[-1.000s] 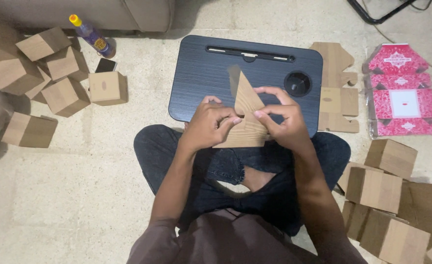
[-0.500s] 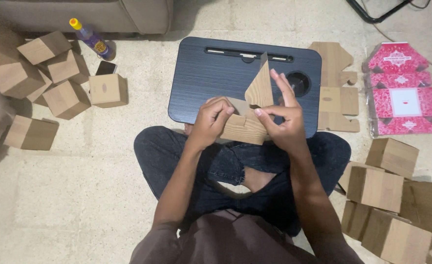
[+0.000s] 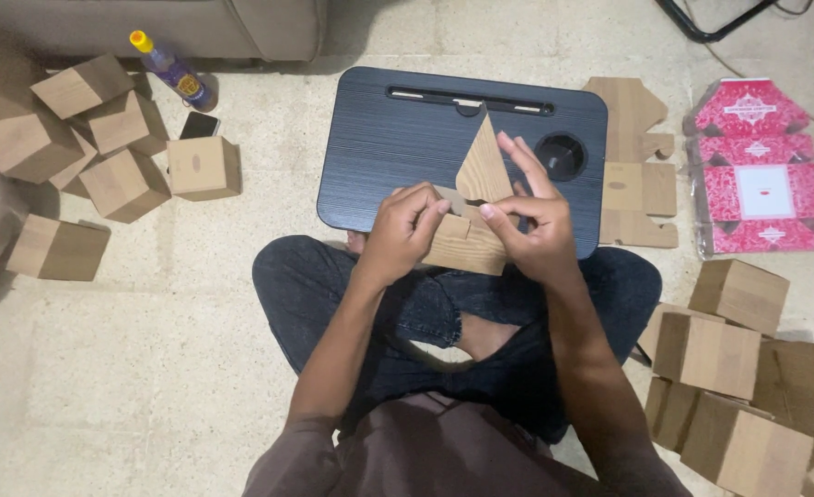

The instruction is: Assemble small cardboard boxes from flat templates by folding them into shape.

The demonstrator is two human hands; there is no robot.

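A partly folded wood-print cardboard box (image 3: 470, 241) is held over the near edge of a black lap tray (image 3: 398, 138). My left hand (image 3: 405, 232) grips its left side, fingers pressing on the top. My right hand (image 3: 529, 219) holds its right side, with fingers against a pointed flap (image 3: 484, 167) that stands upright. My crossed legs in dark jeans lie below the tray.
Several folded wood-print boxes lie at the left (image 3: 103, 138) and at the lower right (image 3: 738, 368). Flat box blanks (image 3: 642, 175) and a wrapped stack of red printed sheets (image 3: 759, 179) lie right of the tray. A bottle (image 3: 169, 69) and a phone (image 3: 199, 124) sit at the upper left.
The pointed flap has swung up and now stands more upright. Both hands shifted along the box, the left hand now pressing the top.
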